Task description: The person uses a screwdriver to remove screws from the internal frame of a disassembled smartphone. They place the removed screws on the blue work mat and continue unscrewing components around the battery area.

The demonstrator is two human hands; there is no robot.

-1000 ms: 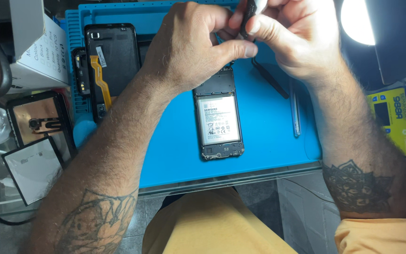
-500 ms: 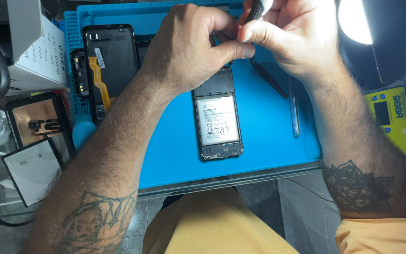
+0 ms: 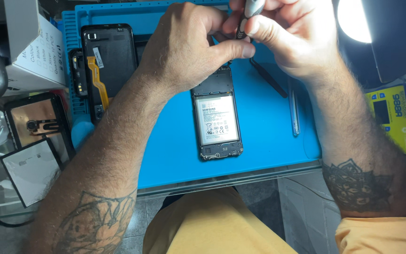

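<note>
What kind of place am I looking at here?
Most likely a phone repair bench. An opened phone with its battery exposed lies on a blue work mat, a detached back cover sits beside it, and both hands work a slim tool above it.

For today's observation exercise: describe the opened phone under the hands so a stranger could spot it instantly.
Start at the blue work mat. The opened phone lies near its middle, just below both hands. Unlike the black back cover to its left, it shows a white-labelled battery.
</note>
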